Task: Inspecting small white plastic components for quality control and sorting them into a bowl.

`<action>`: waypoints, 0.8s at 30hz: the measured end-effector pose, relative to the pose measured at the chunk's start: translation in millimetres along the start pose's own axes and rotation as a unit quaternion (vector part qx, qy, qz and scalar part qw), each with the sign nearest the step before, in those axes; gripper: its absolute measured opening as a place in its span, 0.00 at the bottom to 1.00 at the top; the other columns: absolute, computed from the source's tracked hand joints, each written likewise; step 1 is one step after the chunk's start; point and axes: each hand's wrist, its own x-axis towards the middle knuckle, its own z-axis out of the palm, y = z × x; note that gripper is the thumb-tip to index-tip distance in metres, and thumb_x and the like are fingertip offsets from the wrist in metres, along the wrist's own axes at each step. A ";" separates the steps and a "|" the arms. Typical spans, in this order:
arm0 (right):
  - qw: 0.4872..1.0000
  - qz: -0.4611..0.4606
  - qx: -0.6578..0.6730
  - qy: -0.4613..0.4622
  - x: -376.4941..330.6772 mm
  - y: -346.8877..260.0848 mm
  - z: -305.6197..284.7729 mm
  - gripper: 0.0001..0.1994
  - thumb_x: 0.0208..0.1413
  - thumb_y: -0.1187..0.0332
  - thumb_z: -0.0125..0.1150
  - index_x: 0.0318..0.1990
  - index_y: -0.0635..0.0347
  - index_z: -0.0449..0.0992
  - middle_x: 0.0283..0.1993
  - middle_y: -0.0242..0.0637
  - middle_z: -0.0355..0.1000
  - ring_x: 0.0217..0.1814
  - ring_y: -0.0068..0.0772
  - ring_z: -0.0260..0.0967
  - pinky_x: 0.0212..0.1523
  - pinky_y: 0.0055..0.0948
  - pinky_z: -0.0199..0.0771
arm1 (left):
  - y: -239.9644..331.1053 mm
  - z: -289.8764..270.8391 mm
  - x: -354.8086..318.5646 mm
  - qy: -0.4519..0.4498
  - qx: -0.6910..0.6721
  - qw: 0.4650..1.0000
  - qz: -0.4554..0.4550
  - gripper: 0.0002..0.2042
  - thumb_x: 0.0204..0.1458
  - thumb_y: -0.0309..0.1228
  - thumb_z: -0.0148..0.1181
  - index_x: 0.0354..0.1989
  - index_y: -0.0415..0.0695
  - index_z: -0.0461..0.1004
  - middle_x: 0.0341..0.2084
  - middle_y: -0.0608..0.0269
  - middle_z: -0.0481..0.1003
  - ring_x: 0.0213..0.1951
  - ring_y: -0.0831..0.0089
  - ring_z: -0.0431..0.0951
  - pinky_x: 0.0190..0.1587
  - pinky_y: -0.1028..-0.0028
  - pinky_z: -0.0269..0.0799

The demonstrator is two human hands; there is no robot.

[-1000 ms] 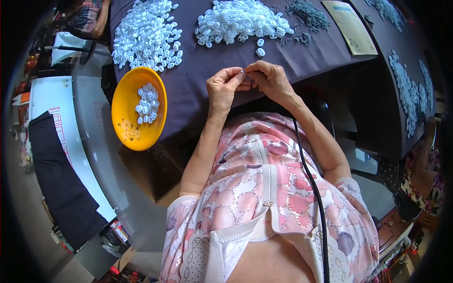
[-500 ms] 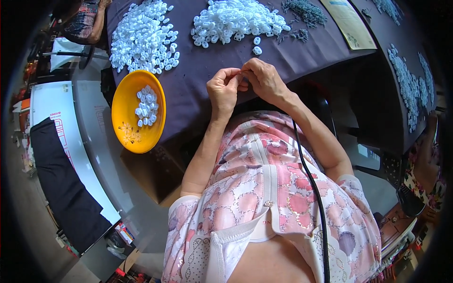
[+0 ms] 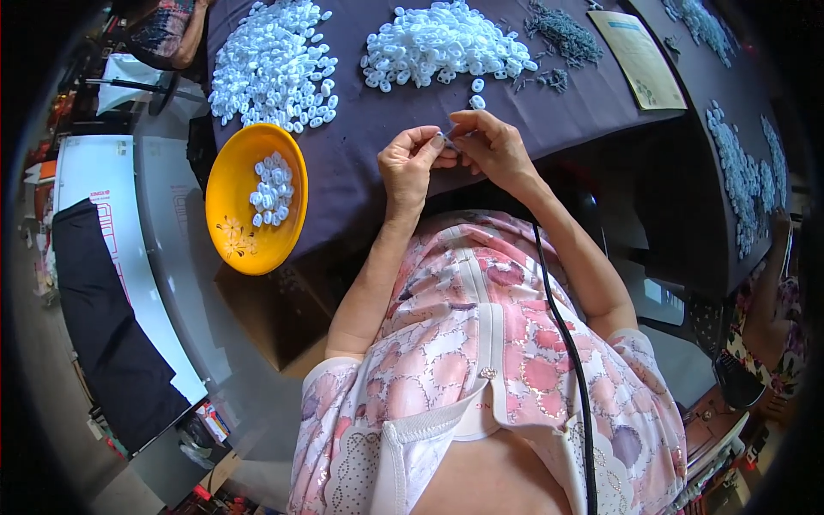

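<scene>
My left hand (image 3: 406, 168) and my right hand (image 3: 501, 157) meet fingertip to fingertip just over the near edge of the cloth-covered table. Pinched in my left fingers is a small white plastic piece (image 3: 443, 137), mostly hidden. My right thumb and fingers are closed against it, and whatever they hold is too small to make out. Beyond my hands lie two loose white oval pieces (image 3: 477, 102), in front of a heap of white oval plastic pieces (image 3: 442, 47). Small grey pins or screws (image 3: 562, 34) are piled to the right of that heap.
A second heap of white pieces (image 3: 270, 69) covers the table's left part. An orange bowl (image 3: 230, 202) with several white pieces stands at the left edge. A brown envelope (image 3: 639, 64) lies at right. Other people's arms (image 3: 190, 39) show at both sides. A black cable (image 3: 558, 313) hangs down my front.
My right fingers have drawn slightly back and to the right, so the small white piece now shows between the fingertips. The whole view has shifted slightly. The bowl and heaps look unchanged.
</scene>
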 end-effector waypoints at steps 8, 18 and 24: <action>0.999 -0.010 -0.035 -0.005 1.0 -1.3 1.0 0.09 0.56 0.75 0.53 0.44 0.62 0.71 0.31 0.29 0.71 0.26 0.14 0.65 0.25 0.16 0.68 | 2.3 -0.8 0.1 -0.011 0.010 1.000 -0.014 0.05 0.51 0.20 0.56 0.34 0.33 0.73 0.24 0.58 0.75 0.23 0.74 0.77 0.27 0.77 0.78; 0.995 -0.077 -0.065 0.017 -0.4 0.3 2.2 0.08 0.52 0.77 0.56 0.40 0.65 0.72 0.29 0.35 0.72 0.26 0.20 0.68 0.28 0.21 0.70 | 1.9 -1.7 0.6 -0.024 0.025 0.999 -0.023 0.05 0.51 0.21 0.55 0.35 0.34 0.73 0.26 0.58 0.76 0.23 0.74 0.77 0.28 0.78 0.77; 0.997 -0.037 -0.070 0.006 2.0 -1.9 2.6 0.07 0.52 0.77 0.55 0.39 0.65 0.73 0.28 0.34 0.72 0.26 0.19 0.68 0.26 0.20 0.69 | 1.8 -3.1 -0.1 -0.035 0.025 0.999 -0.019 0.04 0.51 0.20 0.55 0.34 0.33 0.73 0.25 0.58 0.76 0.24 0.75 0.78 0.27 0.78 0.77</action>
